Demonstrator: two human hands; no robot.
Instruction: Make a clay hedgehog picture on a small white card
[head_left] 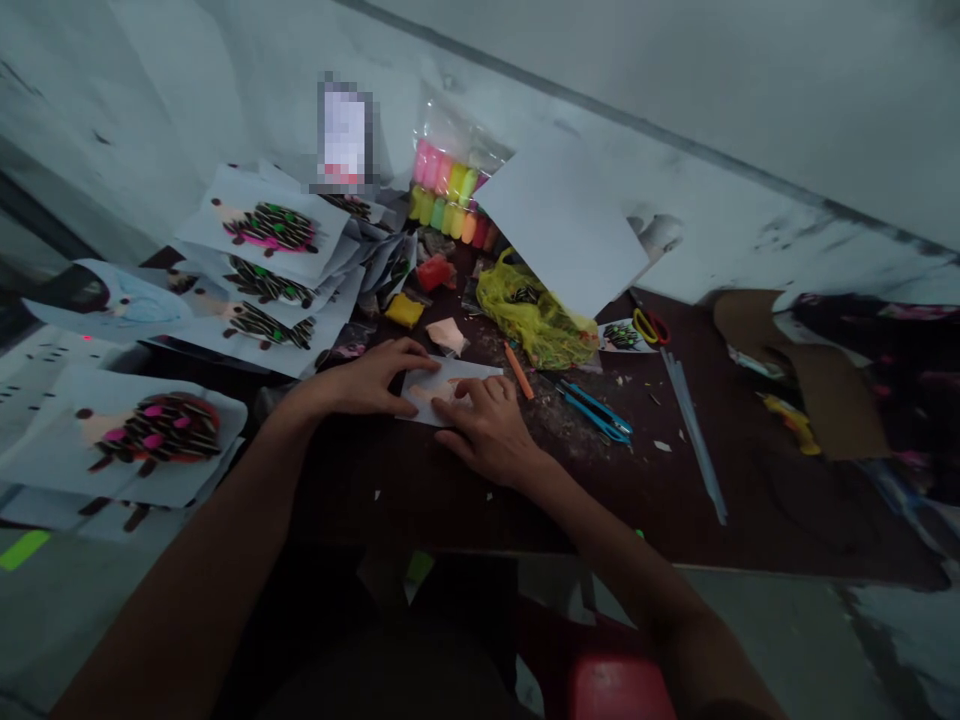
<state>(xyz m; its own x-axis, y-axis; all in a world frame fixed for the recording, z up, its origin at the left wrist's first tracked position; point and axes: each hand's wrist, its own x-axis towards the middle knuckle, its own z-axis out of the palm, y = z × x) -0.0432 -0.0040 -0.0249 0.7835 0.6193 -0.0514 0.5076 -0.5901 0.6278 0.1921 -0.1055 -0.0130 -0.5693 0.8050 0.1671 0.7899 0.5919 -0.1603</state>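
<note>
Two rows of coloured sticks sat in a clear pack at the back of the table. Before it slumped a yellow bag, dark striped bits showing in its mouth and a white sheet overlapping its upper side. To the bag's left lay a red lump, a yellow lump and a peach lump. Nearer, a small card lay flat, bearing a peach patch. The left hand steadied the card's left side, thumb and fingers apart. The right hand touched the patch, its index finger and thumb apart, clamped on nothing. Beyond it were an orange stick and a blue cutter.
</note>
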